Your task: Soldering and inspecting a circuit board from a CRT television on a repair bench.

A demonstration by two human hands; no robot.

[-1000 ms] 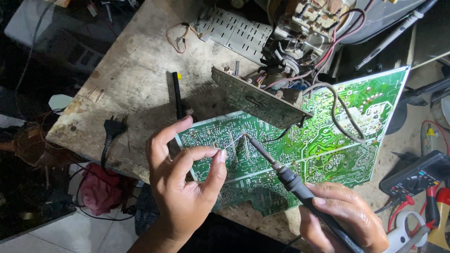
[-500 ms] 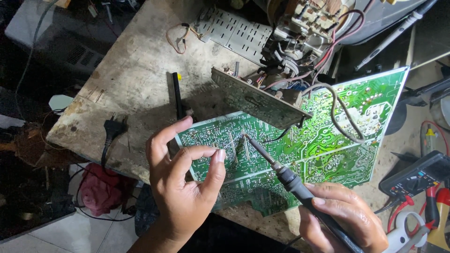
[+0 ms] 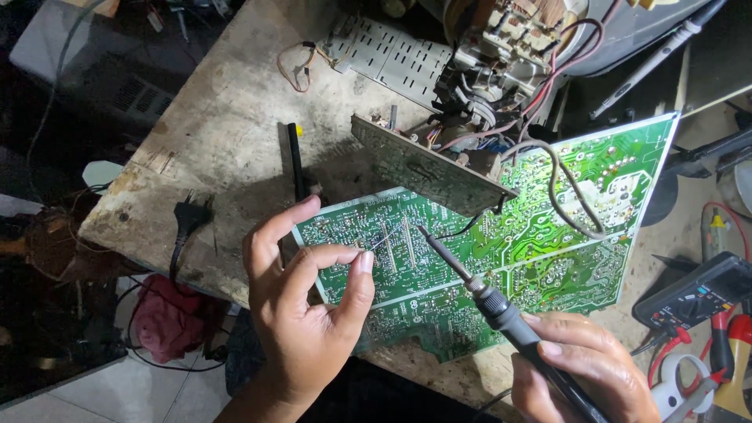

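At centre of surface (image 3: 235,133): green circuit board (image 3: 486,258) lying solder side up, corner toward the person.
step: soldering a joint, judged from the iron tip resting on the board near its left-centre.
right hand (image 3: 583,372): closed around the soldering iron (image 3: 501,309) handle, at 5 o'clock from the board; the shaft runs up toward 10 o'clock.
left hand (image 3: 305,309): thumb and forefinger pinched on a thin wire (image 3: 380,241), probably solder; other fingers curled loose, at 7 o'clock from the board.
wire vs tip: wire end just beside the iron tip, at 9 o'clock of it; cannot tell if touching.
next move calls for: steady tip, wire fed right into the joint, no bridging of neighbouring pads.
nearby: smaller board (image 3: 431,168) standing tilted at 12 o'clock; multimeter (image 3: 697,294) at 3 o'clock; black plug (image 3: 190,219) at 9 o'clock.
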